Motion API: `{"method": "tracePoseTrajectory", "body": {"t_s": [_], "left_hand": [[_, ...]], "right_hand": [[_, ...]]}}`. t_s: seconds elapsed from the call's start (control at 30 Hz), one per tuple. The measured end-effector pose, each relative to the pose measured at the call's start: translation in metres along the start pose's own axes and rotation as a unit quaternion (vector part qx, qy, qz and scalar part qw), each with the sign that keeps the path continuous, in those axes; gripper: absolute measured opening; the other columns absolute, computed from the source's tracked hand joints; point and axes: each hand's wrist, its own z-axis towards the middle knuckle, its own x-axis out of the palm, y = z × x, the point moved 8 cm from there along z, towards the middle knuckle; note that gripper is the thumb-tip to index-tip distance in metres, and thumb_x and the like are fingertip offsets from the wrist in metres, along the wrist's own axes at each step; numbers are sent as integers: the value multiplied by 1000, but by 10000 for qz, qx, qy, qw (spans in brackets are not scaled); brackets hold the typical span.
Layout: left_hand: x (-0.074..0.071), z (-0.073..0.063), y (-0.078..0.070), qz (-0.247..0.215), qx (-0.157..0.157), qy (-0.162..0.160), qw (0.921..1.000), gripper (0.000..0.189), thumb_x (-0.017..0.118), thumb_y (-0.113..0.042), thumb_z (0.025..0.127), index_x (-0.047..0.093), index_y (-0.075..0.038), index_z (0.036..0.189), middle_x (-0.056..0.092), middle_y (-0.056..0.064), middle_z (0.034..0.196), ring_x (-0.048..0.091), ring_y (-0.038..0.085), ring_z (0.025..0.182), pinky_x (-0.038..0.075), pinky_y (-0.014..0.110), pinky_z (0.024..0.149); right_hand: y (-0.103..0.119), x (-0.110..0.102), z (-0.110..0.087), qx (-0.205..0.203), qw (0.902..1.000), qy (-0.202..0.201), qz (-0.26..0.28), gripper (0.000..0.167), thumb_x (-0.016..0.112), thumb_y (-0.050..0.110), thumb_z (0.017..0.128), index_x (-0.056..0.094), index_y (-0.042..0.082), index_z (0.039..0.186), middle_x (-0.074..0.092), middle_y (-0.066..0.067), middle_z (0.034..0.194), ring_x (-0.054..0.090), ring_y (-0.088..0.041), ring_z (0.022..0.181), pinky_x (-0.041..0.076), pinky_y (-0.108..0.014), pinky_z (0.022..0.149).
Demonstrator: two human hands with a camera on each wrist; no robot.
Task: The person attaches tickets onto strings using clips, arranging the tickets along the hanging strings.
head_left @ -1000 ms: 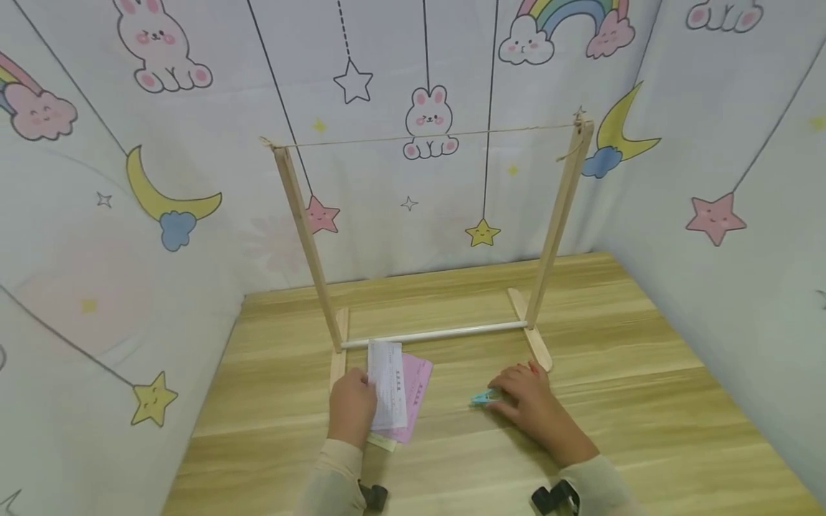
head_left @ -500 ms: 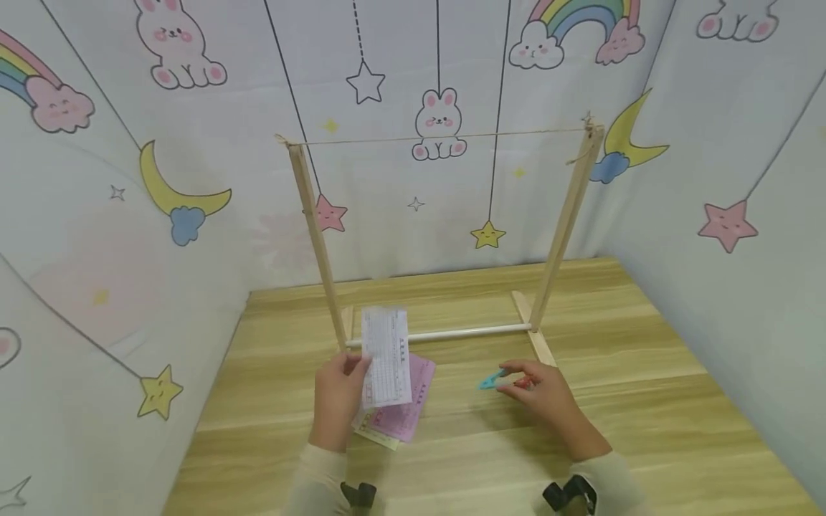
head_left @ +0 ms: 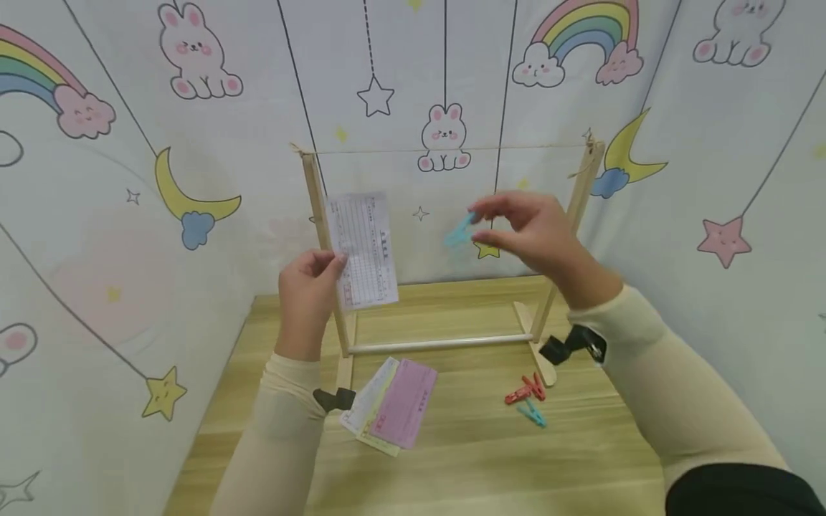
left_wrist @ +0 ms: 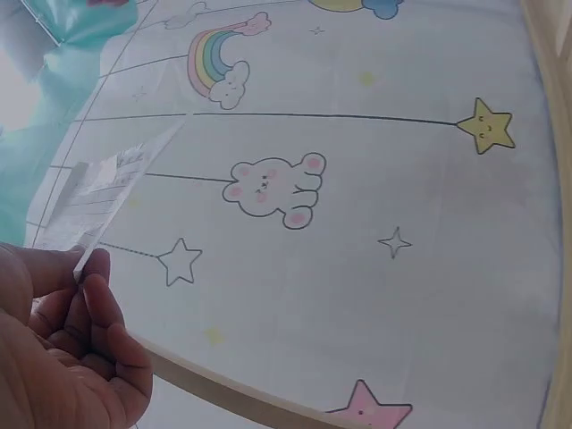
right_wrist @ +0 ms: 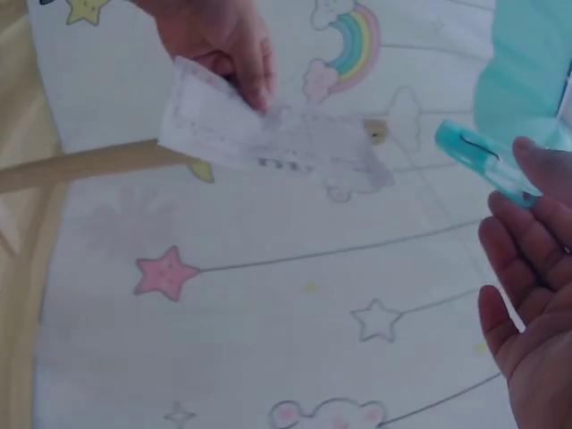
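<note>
**Both hands raised before the wooden frame, one with a slip, one with a peg**

The left hand [head_left: 306,287] is lifted off the surface [head_left: 606,437] and pinches the lower left edge of a white printed slip [head_left: 363,249] between thumb and fingertips. The slip stands upright above that hand, in front of the left post of the wooden frame [head_left: 323,244], its top edge below the string [head_left: 445,150] stretched between the two post tops. In the left wrist view the same hand [left_wrist: 63,357] shows its fingers curled round the thin edge of the slip [left_wrist: 103,192], which rises up and away from the hand against the printed backdrop [left_wrist: 375,179].

The right hand [head_left: 532,233] is raised to about the same height, to the right of the slip and well apart from it. It pinches a light blue clothes peg [head_left: 459,231] at its fingertips; the peg juts out to the left of the hand, toward the slip, and is blurred in the head view. In the right wrist view the peg [right_wrist: 487,163] sits at the tips of the fingers [right_wrist: 527,237], the other fingers loosely spread beneath it.

Below and between the hands, on the surface, lies a small stack of slips with a pink one on top [head_left: 403,403]. Beneath the right hand, near the frame's right foot, lie a red peg [head_left: 525,390] and another blue peg [head_left: 534,414], touching or nearly so.
</note>
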Motion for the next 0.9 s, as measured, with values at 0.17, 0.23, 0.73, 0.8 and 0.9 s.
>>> {"method": "tracePoseTrajectory", "body": {"t_s": [0.17,0.23,0.73,0.8,0.9], "left_hand": [[-4,22,-21,-230,135,13,9996,22,74,-23,98,75,-2,106,73,7,102,64,17,92,51,26,80],[-5,27,-23,-304,130,-6,9995,21,74,-23,98,75,-3,104,72,7,102,64,17,92,51,26,79],[-9,40,-26,-215,46,31,9998,22,73,-23,99,75,-3,108,71,8,104,65,19,91,55,26,77],[-10,41,-26,-215,81,9,9997,22,73,-23,99,75,-3,108,71,8,104,65,19,90,56,25,77],[-14,43,-27,-243,157,-31,9996,21,73,-22,99,75,-3,108,72,8,103,66,19,89,56,25,76]], "right_hand": [[32,14,91,309,9993,174,-115,22,81,11,91,75,4,112,75,-6,100,67,-22,92,55,-29,86],[35,24,119,756,9964,229,-301,23,82,17,91,75,6,111,76,-5,100,69,-21,91,56,-28,84],[33,79,200,1393,9712,772,-1771,19,82,28,91,75,10,90,72,-1,101,58,-16,94,45,-29,73],[33,84,203,1386,9702,857,-1792,19,82,28,90,75,10,89,73,-1,100,59,-15,94,44,-29,73],[32,92,206,1420,9696,969,-1744,18,82,26,90,75,10,88,75,-2,98,60,-16,94,45,-29,75]]}}
